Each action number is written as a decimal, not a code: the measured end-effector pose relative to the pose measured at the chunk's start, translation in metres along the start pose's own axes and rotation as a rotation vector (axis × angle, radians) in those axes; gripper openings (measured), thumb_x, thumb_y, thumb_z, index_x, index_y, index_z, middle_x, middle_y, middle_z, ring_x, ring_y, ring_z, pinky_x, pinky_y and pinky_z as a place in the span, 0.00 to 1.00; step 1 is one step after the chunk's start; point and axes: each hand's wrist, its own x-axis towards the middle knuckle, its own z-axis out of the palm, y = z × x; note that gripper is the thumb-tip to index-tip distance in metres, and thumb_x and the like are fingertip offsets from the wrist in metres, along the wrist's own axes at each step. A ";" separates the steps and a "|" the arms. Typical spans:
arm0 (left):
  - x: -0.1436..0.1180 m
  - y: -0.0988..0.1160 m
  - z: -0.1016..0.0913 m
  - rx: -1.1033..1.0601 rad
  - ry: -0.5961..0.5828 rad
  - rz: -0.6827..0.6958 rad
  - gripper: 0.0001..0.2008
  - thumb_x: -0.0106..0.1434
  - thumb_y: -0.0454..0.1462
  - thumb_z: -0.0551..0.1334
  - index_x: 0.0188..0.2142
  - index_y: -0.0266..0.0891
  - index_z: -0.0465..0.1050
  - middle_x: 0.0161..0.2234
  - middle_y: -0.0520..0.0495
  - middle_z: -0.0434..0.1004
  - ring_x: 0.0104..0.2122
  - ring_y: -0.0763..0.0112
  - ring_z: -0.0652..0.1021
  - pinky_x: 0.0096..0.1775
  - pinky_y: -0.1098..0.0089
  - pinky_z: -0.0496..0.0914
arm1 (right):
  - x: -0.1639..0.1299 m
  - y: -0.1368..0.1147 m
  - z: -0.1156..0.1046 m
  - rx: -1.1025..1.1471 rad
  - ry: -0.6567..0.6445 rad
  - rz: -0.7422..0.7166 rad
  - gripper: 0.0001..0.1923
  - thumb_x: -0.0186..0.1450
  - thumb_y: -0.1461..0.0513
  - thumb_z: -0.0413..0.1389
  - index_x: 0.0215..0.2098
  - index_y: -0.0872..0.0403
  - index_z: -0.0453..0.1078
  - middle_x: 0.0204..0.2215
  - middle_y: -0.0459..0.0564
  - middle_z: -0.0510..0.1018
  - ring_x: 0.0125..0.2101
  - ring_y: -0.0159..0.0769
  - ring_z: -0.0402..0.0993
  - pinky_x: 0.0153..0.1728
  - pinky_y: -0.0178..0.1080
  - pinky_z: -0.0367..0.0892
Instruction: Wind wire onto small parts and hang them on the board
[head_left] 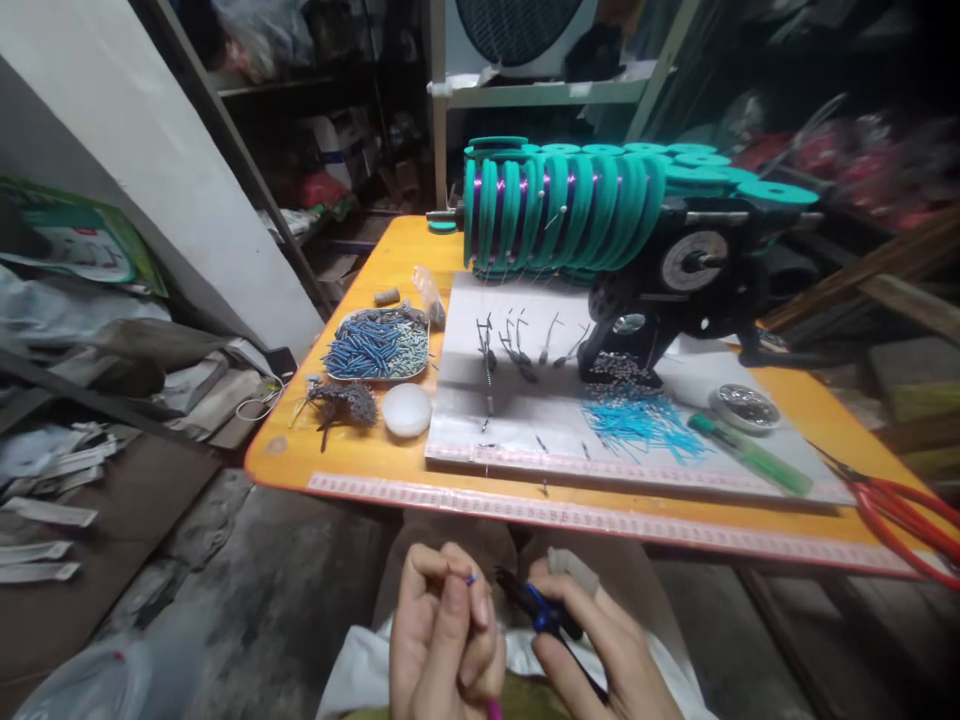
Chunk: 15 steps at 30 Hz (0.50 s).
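Low over the lap, my left hand [442,635] is closed in a pinch. A small blue piece [471,578] shows between its thumb and fingertips; its kind is too small to tell. Below that hand a bit of pink [493,708] peeks out. My right hand [600,640] is wrapped round pliers [546,612] with blue and black handles. Their dark jaws point toward my left fingertips, a small gap away. Just beyond both hands runs the table's front edge, with a pink-and-white measuring tape [450,502] along it.
On the orange table [292,440] stand a tray of blue and pale pieces [367,345], a white bowl [406,410] and a white board [465,400]. Blue strips [637,420], a green tube [750,455] and red-handled scissors [896,510] lie rightward. Behind is a winder with green spools [555,210].
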 end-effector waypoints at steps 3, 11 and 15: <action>0.000 -0.001 -0.001 -0.013 -0.011 -0.017 0.09 0.60 0.43 0.62 0.30 0.43 0.65 0.24 0.60 0.63 0.15 0.91 0.47 0.16 0.87 0.48 | 0.004 0.001 0.005 0.021 0.032 -0.016 0.14 0.61 0.62 0.53 0.45 0.56 0.67 0.42 0.46 0.71 0.44 0.11 0.69 0.46 0.11 0.63; 0.001 -0.003 -0.003 -0.086 -0.017 -0.154 0.09 0.58 0.42 0.65 0.33 0.42 0.68 0.18 0.60 0.59 0.15 0.91 0.44 0.16 0.87 0.48 | 0.003 -0.004 0.015 0.526 -0.203 0.282 0.18 0.63 0.53 0.49 0.36 0.62 0.66 0.30 0.50 0.70 0.31 0.13 0.65 0.36 0.14 0.63; 0.001 -0.003 -0.007 -0.201 -0.120 -0.176 0.08 0.60 0.40 0.63 0.32 0.40 0.67 0.15 0.61 0.46 0.14 0.88 0.43 0.16 0.86 0.52 | 0.009 -0.024 0.012 0.972 -0.387 0.570 0.27 0.61 0.45 0.49 0.36 0.63 0.59 0.29 0.50 0.67 0.29 0.12 0.62 0.33 0.15 0.62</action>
